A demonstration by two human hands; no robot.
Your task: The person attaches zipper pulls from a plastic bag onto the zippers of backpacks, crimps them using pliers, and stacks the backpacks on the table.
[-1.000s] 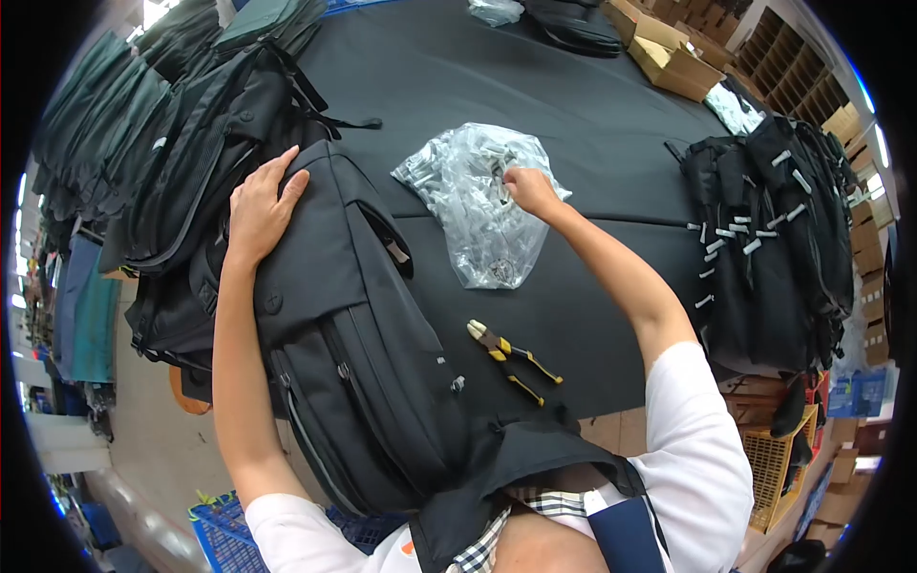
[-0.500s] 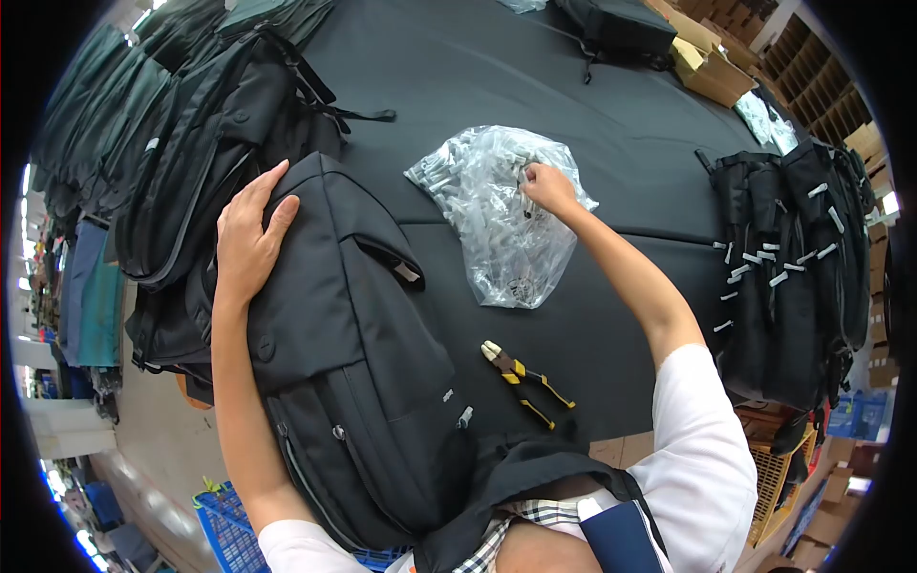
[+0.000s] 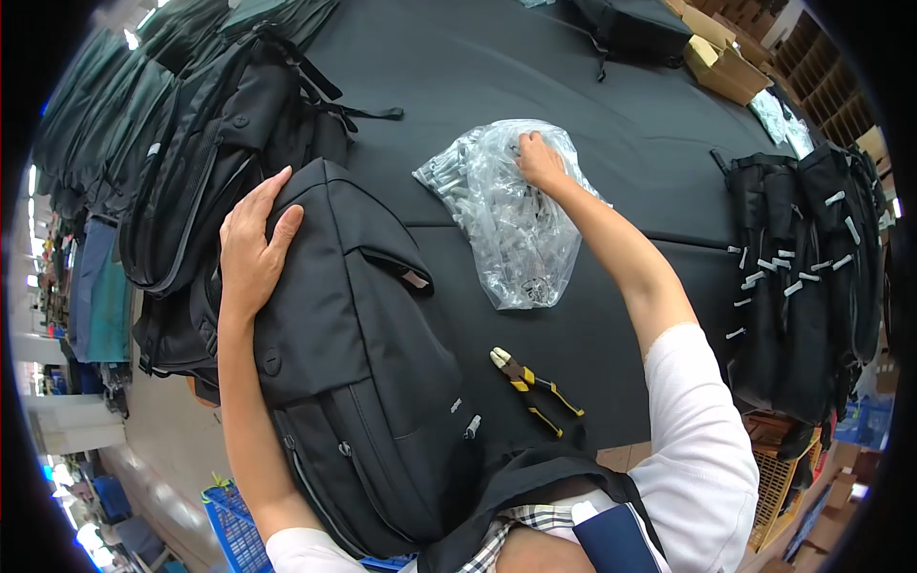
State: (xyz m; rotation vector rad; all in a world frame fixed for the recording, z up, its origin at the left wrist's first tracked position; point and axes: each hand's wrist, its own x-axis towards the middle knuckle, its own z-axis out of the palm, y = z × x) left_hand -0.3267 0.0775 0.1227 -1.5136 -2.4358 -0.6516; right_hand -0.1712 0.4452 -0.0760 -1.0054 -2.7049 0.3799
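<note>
My left hand (image 3: 258, 250) lies open, fingers spread, on the upper left side of a black backpack (image 3: 330, 315) in front of me. My right hand (image 3: 538, 159) is closed at the upper part of a clear plastic bag (image 3: 521, 239) full of small grey-white pieces; what its fingertips hold is too small to make out. Pliers with yellow and black handles (image 3: 535, 390) lie on the black table (image 3: 611, 353) below the bag. A small grey-white puller (image 3: 473, 426) shows at the backpack's right edge.
More black backpacks (image 3: 205, 162) and dark folded pieces (image 3: 95, 124) are piled at the left. Black bags with grey-white pullers (image 3: 793, 277) stand at the right. An open cardboard box (image 3: 726, 69) sits at the back right, near another black bag (image 3: 635, 33).
My right hand has moved slightly up on the plastic bag, its fingers still closed. My left hand stays on the backpack. The whole view has shifted a little.
</note>
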